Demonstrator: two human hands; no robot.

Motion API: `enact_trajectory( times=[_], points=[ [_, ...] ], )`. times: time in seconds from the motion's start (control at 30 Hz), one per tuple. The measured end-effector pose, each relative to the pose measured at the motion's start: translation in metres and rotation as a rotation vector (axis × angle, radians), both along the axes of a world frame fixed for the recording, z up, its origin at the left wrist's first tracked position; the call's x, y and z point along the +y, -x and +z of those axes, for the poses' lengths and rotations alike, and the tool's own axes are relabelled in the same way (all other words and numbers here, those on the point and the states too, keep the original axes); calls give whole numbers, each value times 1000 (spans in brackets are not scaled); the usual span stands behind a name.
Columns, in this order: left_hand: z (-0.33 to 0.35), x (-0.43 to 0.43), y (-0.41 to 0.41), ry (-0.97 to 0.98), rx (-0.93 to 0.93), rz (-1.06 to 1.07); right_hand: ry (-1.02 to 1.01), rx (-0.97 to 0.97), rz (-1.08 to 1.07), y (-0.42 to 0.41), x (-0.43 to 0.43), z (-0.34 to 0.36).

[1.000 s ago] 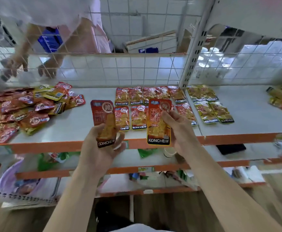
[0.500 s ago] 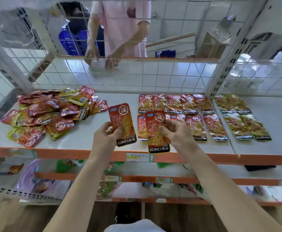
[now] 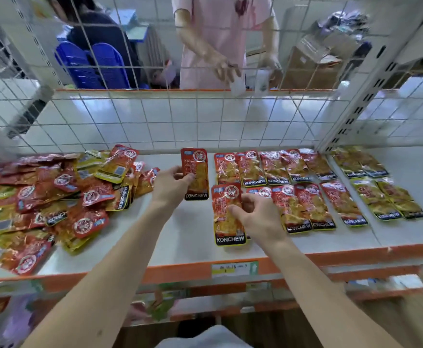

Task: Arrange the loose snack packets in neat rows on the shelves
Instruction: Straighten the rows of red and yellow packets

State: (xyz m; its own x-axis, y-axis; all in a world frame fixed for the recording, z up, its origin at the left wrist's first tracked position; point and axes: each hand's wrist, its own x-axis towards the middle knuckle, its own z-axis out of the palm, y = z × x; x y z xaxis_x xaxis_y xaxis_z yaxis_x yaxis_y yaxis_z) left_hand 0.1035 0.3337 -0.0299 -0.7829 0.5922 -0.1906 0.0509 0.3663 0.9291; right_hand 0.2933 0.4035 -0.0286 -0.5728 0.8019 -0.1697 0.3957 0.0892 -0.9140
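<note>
- Well to the left of both hands, a loose pile of packets (image 3: 54, 202), red and yellow-green mixed, lay heaped on the white shelf (image 3: 185, 237). Some lay face down.
- Beyond that pile, behind the wire mesh back (image 3: 155, 116), stood blue chairs (image 3: 92, 64).
- The left hand (image 3: 170, 187) pinched a red packet (image 3: 196, 172) by its left edge with the thumb on the front. It held the packet upright just left of the back row. Whether the packet touched the shelf could not be told.
- Far beyond that grip, past the mesh, a person in pink (image 3: 215, 33) stood with both hands low.
- Below and right of the left grip, the right hand (image 3: 258, 214) gripped a second red packet (image 3: 226, 217), its thumb and curled fingers on the packet's right side. The packet sat at the left end of the front row, its lower end nearer the shelf's front than its neighbours'.
- Straight below that grip, a price label (image 3: 234, 270) sat on the orange front edge (image 3: 130, 275), with blurred lower shelves (image 3: 205, 297) beneath.
- Right of the right hand, rows of red packets (image 3: 303, 194) lay flat, side by side, in two lines.
- Farther right stood a perforated upright post (image 3: 363, 96), with a cardboard box (image 3: 313, 64) behind the mesh.
- Farthest from both grips, yellow-green packets (image 3: 381, 194) lay in two rows.
</note>
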Motion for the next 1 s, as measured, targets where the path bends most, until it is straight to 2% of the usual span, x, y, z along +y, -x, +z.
enact_trajectory(
  times=[0.2, 0.37, 0.6, 0.7, 0.77, 0.9, 1.0],
  points=[
    [-11, 26, 24, 163, 150, -80, -112, -103, 8, 26, -9, -6],
    [-15, 32, 28, 248, 279, -145, -255, -173, 5, 36, -19, -8],
    [-29, 37, 33, 312, 445, -134, -404, -242, 28, 43, -22, -14],
    [-34, 35, 34, 297, 466, -135, -437, -268, 86, 43, -24, -15],
    [-38, 29, 33, 215, 499, -179, -473, -311, 130, 42, -26, -18],
    [-52, 12, 34, 87, 669, -388, -731, -444, 146, 37, -31, -29],
    [-54, 12, 32, 132, 744, -422, -883, -451, 192, 31, -35, -38]
  ],
)
